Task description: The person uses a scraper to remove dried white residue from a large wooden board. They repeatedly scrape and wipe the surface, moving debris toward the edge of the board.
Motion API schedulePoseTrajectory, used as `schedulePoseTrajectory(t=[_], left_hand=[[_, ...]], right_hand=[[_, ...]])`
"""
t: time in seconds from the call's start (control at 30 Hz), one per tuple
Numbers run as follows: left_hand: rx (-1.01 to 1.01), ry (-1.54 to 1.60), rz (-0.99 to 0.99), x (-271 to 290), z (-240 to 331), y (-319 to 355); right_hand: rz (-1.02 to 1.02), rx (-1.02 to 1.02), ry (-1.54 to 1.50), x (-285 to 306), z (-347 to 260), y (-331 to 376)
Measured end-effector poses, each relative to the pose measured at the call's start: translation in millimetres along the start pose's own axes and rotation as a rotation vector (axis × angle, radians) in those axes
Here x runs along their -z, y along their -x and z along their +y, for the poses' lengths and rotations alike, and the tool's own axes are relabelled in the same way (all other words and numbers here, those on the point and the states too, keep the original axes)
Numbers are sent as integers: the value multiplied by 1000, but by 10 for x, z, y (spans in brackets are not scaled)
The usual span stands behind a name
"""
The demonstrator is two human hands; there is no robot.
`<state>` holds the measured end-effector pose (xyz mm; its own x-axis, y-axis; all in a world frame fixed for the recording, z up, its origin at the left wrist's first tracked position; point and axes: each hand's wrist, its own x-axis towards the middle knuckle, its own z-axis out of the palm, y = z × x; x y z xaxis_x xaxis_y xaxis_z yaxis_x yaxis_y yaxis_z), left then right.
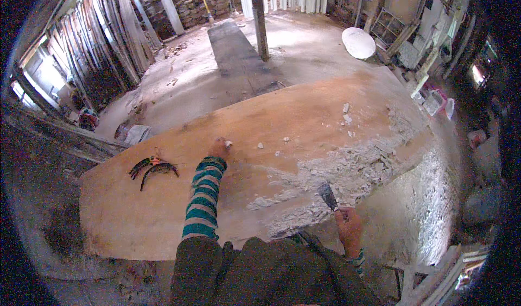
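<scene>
Surveying the bench (125, 213), we find pale rubble (369, 165) lying beside the scraper (327, 196) and a dark curved object (157, 167) at left. Gripped in the right hand (349, 230) at the near right edge, the scraper points forward-left, long axis diagonal; the grip hides most of its handle. The left hand (218, 148) seemingly pinches a pale chip (228, 143), partly covered
</scene>
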<state>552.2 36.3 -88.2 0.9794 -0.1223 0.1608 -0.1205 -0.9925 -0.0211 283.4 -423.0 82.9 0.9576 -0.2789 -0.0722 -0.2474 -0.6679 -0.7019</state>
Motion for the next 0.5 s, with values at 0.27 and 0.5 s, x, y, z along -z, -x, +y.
schedulePoseTrajectory(t=[0.27,0.5], left_hand=[[-206,645,17,566,2824,-45],[89,535,92,-85,1709,-47]], right_hand=[[119,39,-53,111,609,86],[71,131,-87,299,117,-127]])
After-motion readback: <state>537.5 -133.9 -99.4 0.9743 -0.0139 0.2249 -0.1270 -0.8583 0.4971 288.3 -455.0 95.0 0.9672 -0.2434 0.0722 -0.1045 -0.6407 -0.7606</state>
